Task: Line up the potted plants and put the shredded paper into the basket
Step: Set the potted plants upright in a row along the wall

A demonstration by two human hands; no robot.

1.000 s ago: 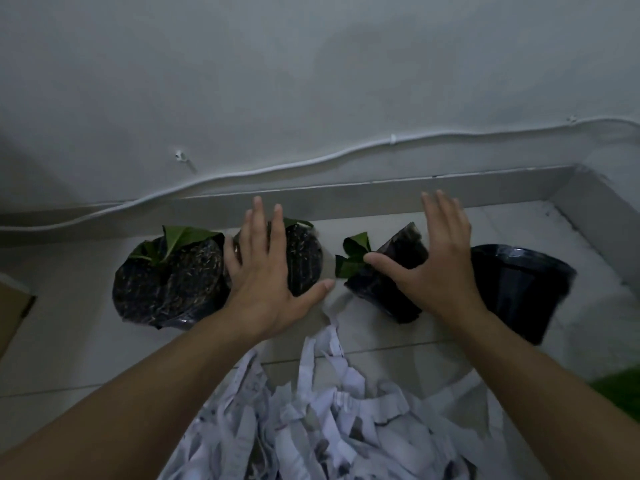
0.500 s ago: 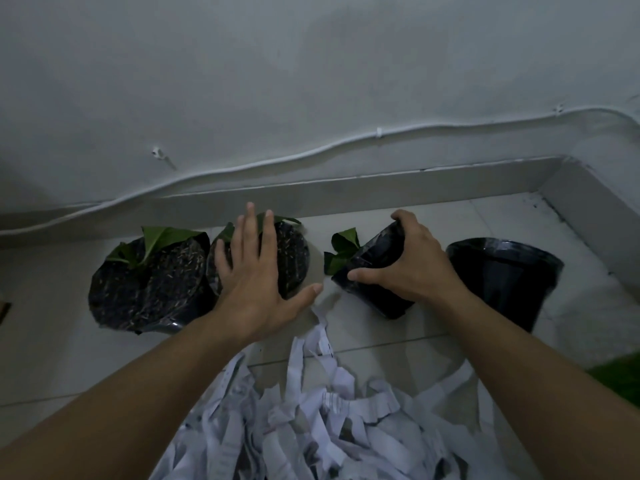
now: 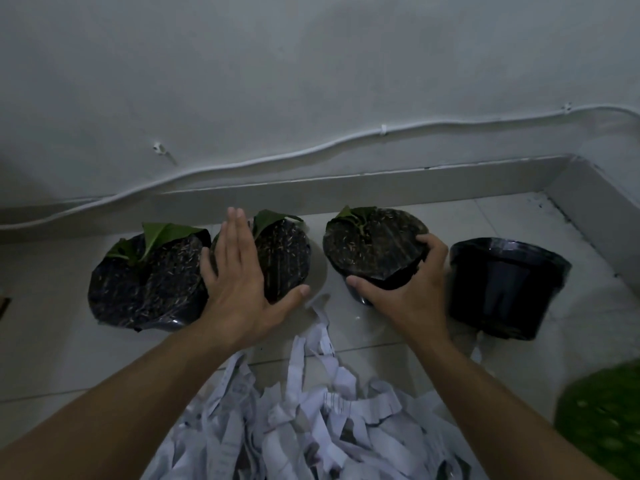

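Observation:
Three potted plants in black bags stand in a row on the tiled floor near the wall: the left plant (image 3: pixel 145 282), the middle plant (image 3: pixel 284 258) and the right plant (image 3: pixel 370 247). My right hand (image 3: pixel 412 289) grips the right plant's near rim, and the pot stands upright. My left hand (image 3: pixel 239 275) hovers flat with its fingers spread over the middle plant's left side. A pile of white shredded paper (image 3: pixel 304 427) lies on the floor between my forearms. The green basket (image 3: pixel 602 424) shows blurred at the lower right edge.
An empty black plastic pot (image 3: pixel 502 289) lies tilted to the right of my right hand. A skirting ledge (image 3: pixel 381 185) and a white cable (image 3: pixel 311 150) run along the wall behind the plants. The room corner is at the far right.
The right plant was lying on its side; my right hand closed on it and set it upright. My left hand stayed over the middle plant.

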